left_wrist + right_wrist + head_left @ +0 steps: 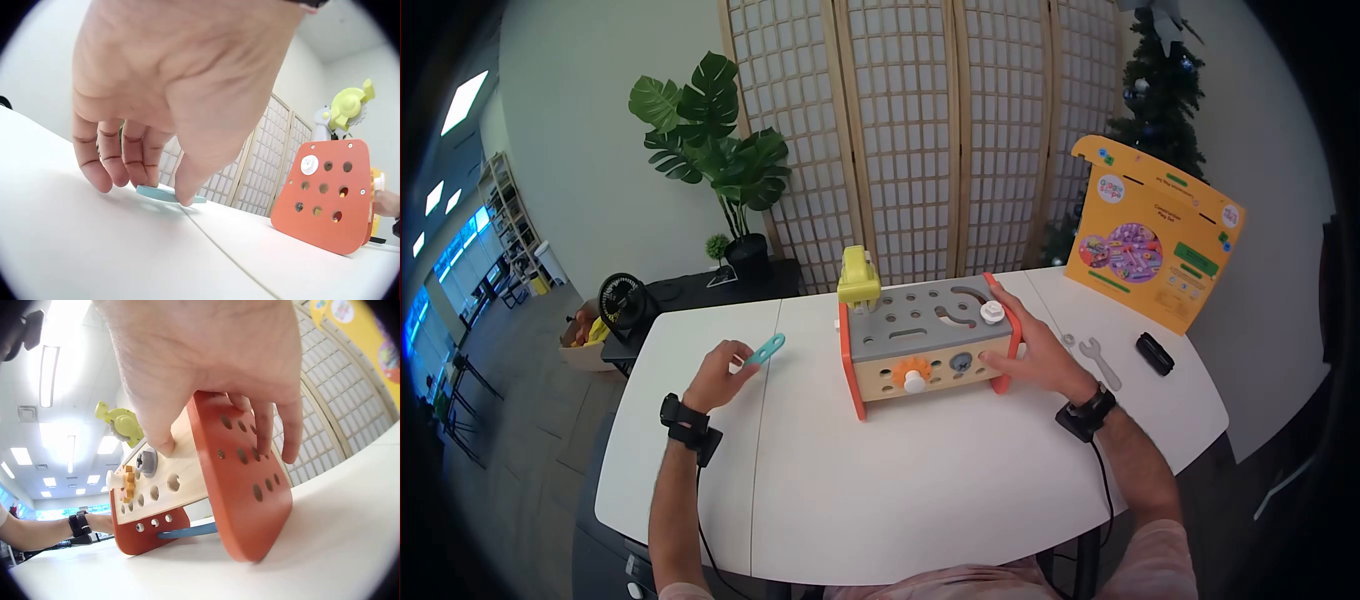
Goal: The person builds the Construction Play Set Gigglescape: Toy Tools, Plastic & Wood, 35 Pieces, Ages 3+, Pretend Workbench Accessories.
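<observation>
On the left of the white table, my left hand [722, 375] pinches a flat teal slotted strip [767, 349] between thumb and fingers. The left wrist view has the strip [164, 194] low at the tabletop. My right hand [1045, 358] grips the right end of a toy workbench [880, 345]. Its thumb lies on the wooden front panel while the fingers reach over the red end panel [234, 481]. The bench carries a lime-green toy saw [858, 278], an orange gear [912, 373] with a white knob, a grey bolt [147, 463] and a white screw [992, 312] on top.
Right of the bench lie a grey toy wrench [1100, 364], a small grey nut [1068, 340] and a black case [1155, 354]. A yellow box [1155, 235] stands at the back right. Behind the table are a black fan [622, 300] and a potted plant [747, 255].
</observation>
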Motion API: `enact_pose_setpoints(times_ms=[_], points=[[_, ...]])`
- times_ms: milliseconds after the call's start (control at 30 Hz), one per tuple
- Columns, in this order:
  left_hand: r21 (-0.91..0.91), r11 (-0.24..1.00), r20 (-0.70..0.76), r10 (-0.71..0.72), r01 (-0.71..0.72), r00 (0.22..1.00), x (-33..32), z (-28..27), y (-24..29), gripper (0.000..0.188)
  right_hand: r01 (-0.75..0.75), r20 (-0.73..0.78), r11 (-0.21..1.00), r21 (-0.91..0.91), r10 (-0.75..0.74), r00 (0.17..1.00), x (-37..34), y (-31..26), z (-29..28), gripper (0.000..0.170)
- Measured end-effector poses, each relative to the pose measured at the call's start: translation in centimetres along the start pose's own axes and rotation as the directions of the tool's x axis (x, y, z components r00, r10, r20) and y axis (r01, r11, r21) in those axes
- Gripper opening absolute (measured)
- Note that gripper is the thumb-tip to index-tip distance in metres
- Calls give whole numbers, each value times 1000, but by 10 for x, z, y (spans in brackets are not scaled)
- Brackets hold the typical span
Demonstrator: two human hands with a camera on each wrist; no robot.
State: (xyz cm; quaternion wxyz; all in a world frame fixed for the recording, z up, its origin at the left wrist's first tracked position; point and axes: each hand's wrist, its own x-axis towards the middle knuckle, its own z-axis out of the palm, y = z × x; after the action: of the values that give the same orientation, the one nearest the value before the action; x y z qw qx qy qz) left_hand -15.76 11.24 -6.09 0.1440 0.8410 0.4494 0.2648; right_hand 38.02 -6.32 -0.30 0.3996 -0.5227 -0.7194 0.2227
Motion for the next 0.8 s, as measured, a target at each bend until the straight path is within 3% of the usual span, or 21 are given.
enact_pose_setpoints(times_ms=[33,67,133,167,200,300,333,400,467,800], points=[[-127,985,-63,110,-118,992,0,-5,13,27,-3,-1,1000,1,3,1000,1,0,-1,109],[-127,985,-58,110,-117,992,1,-12,36,27,-19,21,1000,24,19,1000,4,1,-2,110],[-356,931,-26,74,-79,997,6,-28,93,28,-41,48,998,49,39,998,10,6,-3,110],[-359,931,-26,70,-75,997,8,-33,116,28,1,43,998,60,-3,999,13,12,-3,109],[-336,929,-21,158,-156,987,10,-38,137,28,45,39,997,70,-47,998,16,15,-3,109],[-271,908,-7,330,-319,944,21,-37,174,29,-2,18,1000,21,2,1000,24,17,-5,105],[-227,890,19,411,-396,912,25,-34,182,31,6,18,1000,15,-6,1000,26,19,-5,105],[-198,893,30,418,-404,908,33,-25,189,30,-56,37,971,231,49,998,32,25,-5,100],[-106,857,-28,505,-504,863,42,-11,190,31,-59,46,972,227,49,998,41,37,-8,97],[-134,891,-15,436,-433,900,52,10,200,32,-93,109,973,210,72,991,82,58,-10,81]])
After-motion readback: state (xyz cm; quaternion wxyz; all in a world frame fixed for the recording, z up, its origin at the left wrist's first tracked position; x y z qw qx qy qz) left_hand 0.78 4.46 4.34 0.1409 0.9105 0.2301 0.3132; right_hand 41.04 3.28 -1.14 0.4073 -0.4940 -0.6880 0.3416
